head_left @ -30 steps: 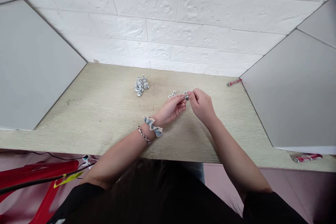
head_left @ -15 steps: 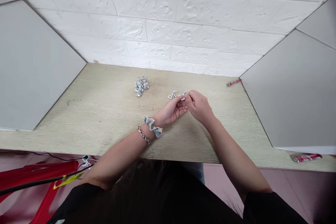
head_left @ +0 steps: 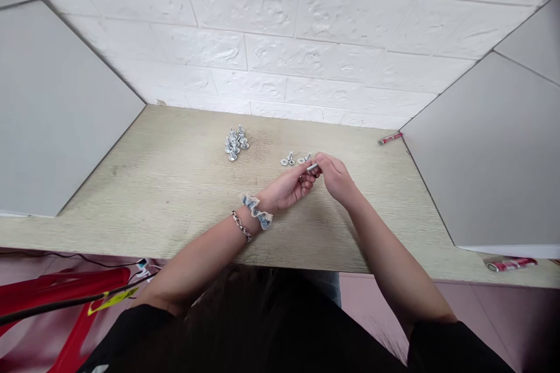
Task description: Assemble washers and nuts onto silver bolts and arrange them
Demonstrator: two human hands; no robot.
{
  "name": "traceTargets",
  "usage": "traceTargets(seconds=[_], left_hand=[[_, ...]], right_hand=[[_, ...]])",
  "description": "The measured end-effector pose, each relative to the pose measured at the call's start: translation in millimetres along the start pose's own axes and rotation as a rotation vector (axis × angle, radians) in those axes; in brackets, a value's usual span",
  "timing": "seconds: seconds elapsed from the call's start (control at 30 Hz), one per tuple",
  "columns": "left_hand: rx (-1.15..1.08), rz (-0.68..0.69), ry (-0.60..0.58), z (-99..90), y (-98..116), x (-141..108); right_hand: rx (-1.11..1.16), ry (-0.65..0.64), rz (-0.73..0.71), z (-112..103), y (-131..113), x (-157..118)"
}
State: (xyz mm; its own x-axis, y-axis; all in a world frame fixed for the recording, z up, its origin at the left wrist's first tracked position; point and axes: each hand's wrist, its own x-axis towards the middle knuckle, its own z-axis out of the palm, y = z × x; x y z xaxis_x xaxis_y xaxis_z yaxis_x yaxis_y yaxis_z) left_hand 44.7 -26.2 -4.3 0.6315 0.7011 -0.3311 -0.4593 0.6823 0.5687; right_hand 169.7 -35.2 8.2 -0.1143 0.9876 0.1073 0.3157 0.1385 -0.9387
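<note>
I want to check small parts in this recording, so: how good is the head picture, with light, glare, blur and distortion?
In the head view, light is soft and even, without strong glare; the wide lens bends the grey side panels and brick-pattern wall; the bolt between the left hand and right hand is small and soft in detail; dark hair at the bottom edge is blurred.

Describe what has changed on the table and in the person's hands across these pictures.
A second washered bolt now stands on the table beside the first, apparently set down. The left hand and right hand have closed on another bolt, its shank showing. The cluster of bolts stayed put.
</note>
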Motion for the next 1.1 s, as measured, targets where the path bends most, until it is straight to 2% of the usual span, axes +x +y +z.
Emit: traceTargets(seconds=[0.13, 0.23, 0.33, 0.43, 0.6, 0.7, 0.83, 1.1], left_hand=[[0.015, -0.004, -0.051, -2.5, 0, 1], [0.053, -0.053, -0.078, -3.7, -2, 0], [0.155, -0.160, -0.123, -3.1, -6, -3], [0.255, -0.251, -0.178, -2.5, -10, -5], [0.352, -0.260, -0.212, -3.9, -14, -4], [0.349, -0.257, -0.212, -3.9, -14, -4], [0.347, -0.251, -0.182, -3.2, -15, -3], [0.425, -0.244, -0.139, -5.2, -18, 0]], right_hand=[[0.182, 0.016, 0.117, 2, 2, 5], [0.435, 0.173, 0.218, -2, 0, 9], [0.712, 0.315, 0.235, -12, -1, 13], [0.908, 0.340, 0.257, -21, 1, 16], [1.162, 0.335, 0.370, -21, 3, 19], [1.198, 0.279, 0.381, -17, -1, 17], [1.122, 0.213, 0.359, -15, -4, 14], [0.996, 0.244, 0.285, -17, -4, 13]])
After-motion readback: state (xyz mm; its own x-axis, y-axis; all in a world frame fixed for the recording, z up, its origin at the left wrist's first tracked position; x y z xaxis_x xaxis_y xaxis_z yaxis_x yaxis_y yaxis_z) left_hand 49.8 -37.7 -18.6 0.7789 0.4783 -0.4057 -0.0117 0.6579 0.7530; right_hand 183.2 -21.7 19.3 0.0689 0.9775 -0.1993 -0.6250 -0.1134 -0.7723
